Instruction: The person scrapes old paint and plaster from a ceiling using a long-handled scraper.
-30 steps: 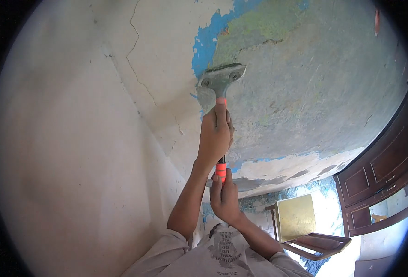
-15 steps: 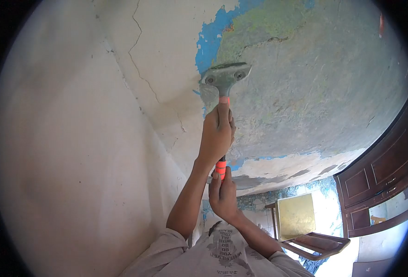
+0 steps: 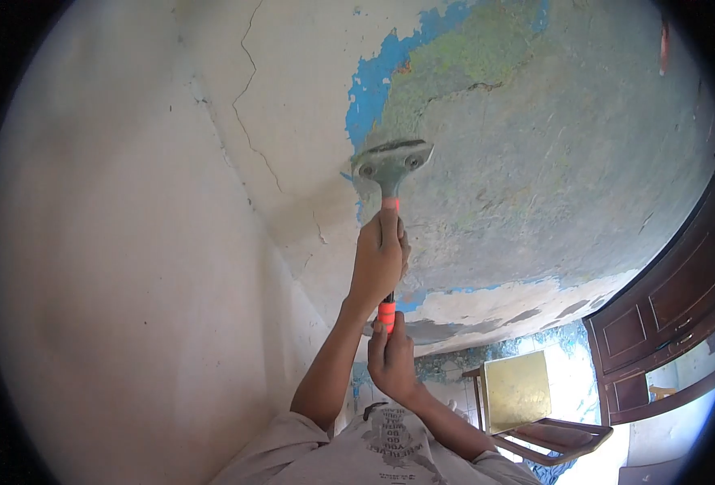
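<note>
A paint scraper with a wide metal head and an orange-and-black handle is held upright against the wall. My left hand wraps round the upper handle, thumb laid along it just below the head. Lower down, my right hand grips the orange end of the handle. The scraper's blade lies at the border between blue paint and bare grey-green plaster. Cream paint covers the wall left of that border.
To the left a cream side wall meets the scraped wall at a corner. A wooden chair with a yellowish seat stands on the floor at lower right. Beside it is a dark wooden cabinet. A crack runs down the cream paint.
Both hands and the scraper have moved down along the wall, leaving more blue paint and plaster showing above the blade. The grip is the same.
</note>
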Action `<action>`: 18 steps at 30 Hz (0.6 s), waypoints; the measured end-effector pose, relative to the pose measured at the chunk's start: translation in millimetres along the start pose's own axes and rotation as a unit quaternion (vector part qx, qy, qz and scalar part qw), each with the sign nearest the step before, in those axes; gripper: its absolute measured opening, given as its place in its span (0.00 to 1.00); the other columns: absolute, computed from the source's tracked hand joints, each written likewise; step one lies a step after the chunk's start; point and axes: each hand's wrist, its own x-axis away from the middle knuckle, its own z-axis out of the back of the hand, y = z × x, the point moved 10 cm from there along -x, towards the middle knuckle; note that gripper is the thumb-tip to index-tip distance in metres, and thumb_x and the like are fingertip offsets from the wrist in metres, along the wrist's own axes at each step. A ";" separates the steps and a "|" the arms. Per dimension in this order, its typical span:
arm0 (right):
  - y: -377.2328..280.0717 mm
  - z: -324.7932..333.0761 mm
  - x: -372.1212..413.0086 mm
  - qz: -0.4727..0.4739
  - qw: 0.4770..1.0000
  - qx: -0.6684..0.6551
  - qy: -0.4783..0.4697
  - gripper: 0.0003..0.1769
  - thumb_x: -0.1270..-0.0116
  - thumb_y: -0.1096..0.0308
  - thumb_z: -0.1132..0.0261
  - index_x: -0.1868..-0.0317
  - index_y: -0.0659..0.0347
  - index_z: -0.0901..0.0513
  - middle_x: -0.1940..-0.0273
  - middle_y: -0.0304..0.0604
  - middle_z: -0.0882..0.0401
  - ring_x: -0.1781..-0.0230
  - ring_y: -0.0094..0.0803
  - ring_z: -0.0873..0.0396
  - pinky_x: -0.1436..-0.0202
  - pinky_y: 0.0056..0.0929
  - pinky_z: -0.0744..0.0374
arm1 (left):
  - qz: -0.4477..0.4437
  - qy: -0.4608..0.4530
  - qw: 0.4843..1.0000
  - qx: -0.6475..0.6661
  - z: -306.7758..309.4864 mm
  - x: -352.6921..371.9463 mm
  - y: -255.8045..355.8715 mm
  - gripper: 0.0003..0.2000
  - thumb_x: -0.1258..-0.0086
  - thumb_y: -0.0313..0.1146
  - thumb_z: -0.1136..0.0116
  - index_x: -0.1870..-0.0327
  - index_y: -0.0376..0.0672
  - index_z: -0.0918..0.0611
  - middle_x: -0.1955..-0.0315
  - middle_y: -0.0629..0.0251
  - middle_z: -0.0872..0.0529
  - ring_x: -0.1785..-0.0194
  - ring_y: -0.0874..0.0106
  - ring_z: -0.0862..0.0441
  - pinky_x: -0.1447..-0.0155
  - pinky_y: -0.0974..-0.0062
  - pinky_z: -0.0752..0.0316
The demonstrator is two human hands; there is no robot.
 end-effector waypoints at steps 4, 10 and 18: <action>-9.4 7.6 -14.7 -0.045 0.998 -0.040 -0.026 0.15 0.17 0.64 0.52 0.49 0.72 0.33 0.80 0.49 0.27 0.83 0.39 0.24 0.78 0.38 0.31 | 0.010 0.016 1.000 -0.004 -10.4 -5.1 22.6 0.27 0.15 0.59 0.63 0.73 0.46 0.33 0.87 0.75 0.35 0.88 0.82 0.39 0.83 0.78 0.43; -2.9 -2.4 -1.3 -0.028 0.999 -0.017 -0.026 0.11 0.20 0.70 0.47 0.51 0.71 0.36 0.80 0.57 0.24 0.81 0.54 0.19 0.80 0.43 0.29 | -0.003 0.010 1.000 -0.019 4.3 2.0 0.8 0.27 0.15 0.59 0.63 0.73 0.46 0.34 0.87 0.75 0.35 0.88 0.82 0.39 0.84 0.78 0.43; -18.2 -0.3 -14.3 -0.035 0.999 -0.022 -0.029 0.11 0.19 0.69 0.48 0.50 0.72 0.35 0.80 0.56 0.25 0.81 0.52 0.20 0.80 0.44 0.30 | -0.003 0.007 1.000 0.007 -2.6 -3.1 19.2 0.28 0.17 0.62 0.61 0.72 0.46 0.36 0.87 0.77 0.40 0.88 0.84 0.45 0.85 0.78 0.49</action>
